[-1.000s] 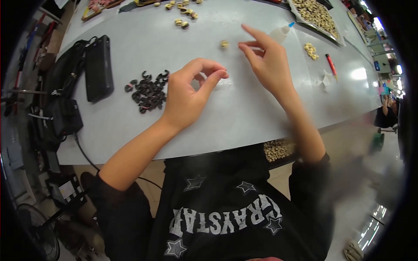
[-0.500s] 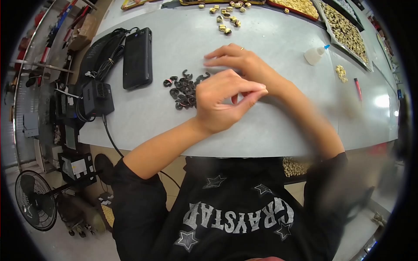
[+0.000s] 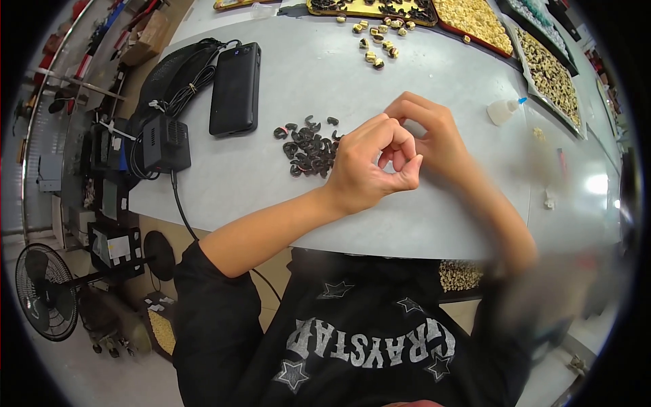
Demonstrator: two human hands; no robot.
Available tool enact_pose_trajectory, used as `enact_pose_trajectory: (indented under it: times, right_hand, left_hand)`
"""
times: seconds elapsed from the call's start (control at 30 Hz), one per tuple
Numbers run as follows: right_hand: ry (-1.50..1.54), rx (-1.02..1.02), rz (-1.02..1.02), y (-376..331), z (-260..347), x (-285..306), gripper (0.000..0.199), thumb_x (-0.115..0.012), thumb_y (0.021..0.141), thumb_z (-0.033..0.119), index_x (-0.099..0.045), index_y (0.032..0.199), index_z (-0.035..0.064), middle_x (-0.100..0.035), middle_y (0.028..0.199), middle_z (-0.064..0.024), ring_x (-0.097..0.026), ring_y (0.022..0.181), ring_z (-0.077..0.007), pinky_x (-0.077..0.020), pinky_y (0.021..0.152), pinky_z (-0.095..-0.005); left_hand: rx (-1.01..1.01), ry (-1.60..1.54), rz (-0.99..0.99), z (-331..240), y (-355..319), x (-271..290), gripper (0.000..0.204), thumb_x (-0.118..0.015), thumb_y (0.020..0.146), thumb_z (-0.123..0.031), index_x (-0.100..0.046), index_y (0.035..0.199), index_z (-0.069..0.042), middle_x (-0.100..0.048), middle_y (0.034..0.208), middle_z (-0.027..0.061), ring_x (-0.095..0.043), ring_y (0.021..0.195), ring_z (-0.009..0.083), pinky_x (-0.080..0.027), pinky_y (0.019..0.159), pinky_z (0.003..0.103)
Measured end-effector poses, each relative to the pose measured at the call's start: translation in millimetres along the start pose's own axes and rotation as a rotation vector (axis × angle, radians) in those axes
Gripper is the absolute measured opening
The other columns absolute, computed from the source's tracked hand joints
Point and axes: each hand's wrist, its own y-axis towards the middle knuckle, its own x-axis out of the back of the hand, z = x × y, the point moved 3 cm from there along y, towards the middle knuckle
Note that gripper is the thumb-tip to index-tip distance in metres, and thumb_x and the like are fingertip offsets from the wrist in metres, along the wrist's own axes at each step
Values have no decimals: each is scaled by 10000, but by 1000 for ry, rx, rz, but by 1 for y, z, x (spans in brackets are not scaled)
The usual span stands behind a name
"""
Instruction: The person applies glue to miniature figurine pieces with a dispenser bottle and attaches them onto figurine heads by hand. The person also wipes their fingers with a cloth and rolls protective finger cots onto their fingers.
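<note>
Both hands (image 3: 397,152) pinch together above grey table (image 3: 271,176); floor fan (image 3: 44,292) stands at left.

Desk (image 3: 271,203): grey, smooth, you sit at its near edge | light: bright glare at your right on the desk | floor (image 3: 88,380): pale | fan (image 3: 44,292): black, standing at your lower left | shelves (image 3: 61,102): cluttered, left side
</note>
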Motion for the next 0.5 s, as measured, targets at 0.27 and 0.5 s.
enact_pose_trajectory:
  times: [0.27, 0.5]
  right_hand:
    - [21, -123, -194, -31, 1, 25, 123, -638, 732, -72, -576, 820, -13, -582, 832, -76, -582, 732, -164, -483, 682, -267]
    - [31, -249, -135, -43, -14, 26, 117, -657, 748, -43, -568, 814, -2, -572, 844, -65, -570, 767, -161, -477, 699, -276]
  left_hand:
    - [35, -41, 58, -3, -2, -6, 205, -641, 649, 38, -475, 711, -65, -452, 618, 2, -419, 527, 82, -343, 495, 216]
    - [-194, 35, 169, -8, -2, -13, 224, -639, 640, 46, -461, 698, -77, -441, 612, -2, -411, 529, 121, -327, 487, 222]
